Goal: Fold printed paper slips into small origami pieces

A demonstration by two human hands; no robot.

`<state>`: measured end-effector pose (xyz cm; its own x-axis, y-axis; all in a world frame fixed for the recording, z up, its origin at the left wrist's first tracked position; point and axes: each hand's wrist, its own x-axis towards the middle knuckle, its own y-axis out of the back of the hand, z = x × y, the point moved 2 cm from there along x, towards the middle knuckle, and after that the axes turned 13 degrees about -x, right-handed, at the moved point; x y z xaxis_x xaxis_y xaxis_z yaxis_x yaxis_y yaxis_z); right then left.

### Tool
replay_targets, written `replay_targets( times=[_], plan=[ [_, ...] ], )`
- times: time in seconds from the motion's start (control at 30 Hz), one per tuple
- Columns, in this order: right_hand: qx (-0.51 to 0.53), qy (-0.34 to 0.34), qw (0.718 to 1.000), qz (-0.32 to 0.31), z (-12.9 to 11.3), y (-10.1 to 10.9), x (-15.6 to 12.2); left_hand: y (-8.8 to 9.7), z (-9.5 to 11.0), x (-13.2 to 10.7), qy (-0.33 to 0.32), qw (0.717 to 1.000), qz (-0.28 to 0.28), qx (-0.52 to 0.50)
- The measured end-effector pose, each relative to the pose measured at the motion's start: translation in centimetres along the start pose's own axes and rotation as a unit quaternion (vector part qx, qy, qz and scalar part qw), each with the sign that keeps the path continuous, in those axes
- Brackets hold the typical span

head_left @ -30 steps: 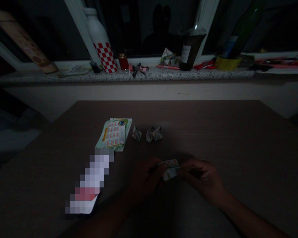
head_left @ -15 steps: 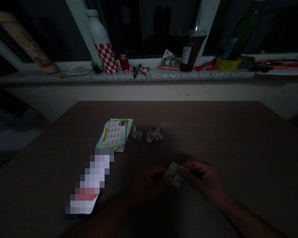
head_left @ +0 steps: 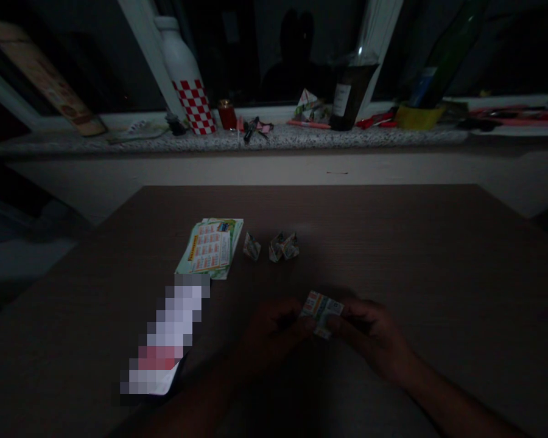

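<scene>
Between my hands is a small folded square of printed paper (head_left: 320, 311), with orange, green and white patches. My left hand (head_left: 278, 331) pinches its left edge, thumb on top. The right edge is gripped by my right hand (head_left: 372, 331), its thumb lying across the paper's lower right part. The fingers underneath are mostly hidden and the light is dim. Beyond my hands stand a small folded paper piece (head_left: 252, 247) and a joined pair of similar folded pieces (head_left: 284, 247).
A stack of printed sheets (head_left: 210, 246) lies at the left, with a blurred-out phone-like device (head_left: 171, 334) nearer me. Along the stone windowsill (head_left: 301, 139) stand a checkered bottle (head_left: 194, 100), a dark cup (head_left: 352, 97), a green bottle (head_left: 452, 55) and a leaning tube (head_left: 45, 76).
The paper square has turned and more of its printed face shows, lying flatter between both thumbs. My hands keep nearly the same place.
</scene>
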<state>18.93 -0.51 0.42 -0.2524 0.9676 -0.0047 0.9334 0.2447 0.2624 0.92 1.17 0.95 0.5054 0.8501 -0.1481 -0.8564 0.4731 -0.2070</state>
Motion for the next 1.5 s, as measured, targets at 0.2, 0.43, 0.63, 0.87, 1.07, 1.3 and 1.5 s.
replay_targets(
  times=[0.2,0.43,0.63,0.87,1.07,1.3,1.5],
  plan=[
    [0.027,-0.018,0.999,0.013,0.0,0.0,0.1,-0.1,0.4,0.0,-0.054,0.997,0.022,-0.046],
    [0.126,-0.026,0.992,0.003,0.1,-0.3,-0.2,0.0,0.7,-0.3,-0.079,0.996,0.034,-0.016],
    [0.124,-0.023,0.992,0.021,0.2,-0.3,-0.1,0.2,0.7,-0.2,-0.065,0.997,0.033,-0.003],
    [0.054,-0.008,0.998,0.038,-0.3,0.2,0.1,0.5,0.6,-0.3,-0.081,0.993,0.029,0.078],
    [0.067,0.008,0.997,0.032,-0.3,0.4,-0.1,0.3,0.6,0.0,-0.073,0.993,0.052,0.075],
    [0.051,0.024,0.998,0.024,0.0,0.5,-0.3,0.5,0.5,0.0,-0.06,0.995,0.078,0.032],
    [0.038,0.059,0.997,0.018,-0.3,0.7,-0.6,0.5,0.2,-0.1,-0.064,0.997,0.023,-0.02]
  ],
)
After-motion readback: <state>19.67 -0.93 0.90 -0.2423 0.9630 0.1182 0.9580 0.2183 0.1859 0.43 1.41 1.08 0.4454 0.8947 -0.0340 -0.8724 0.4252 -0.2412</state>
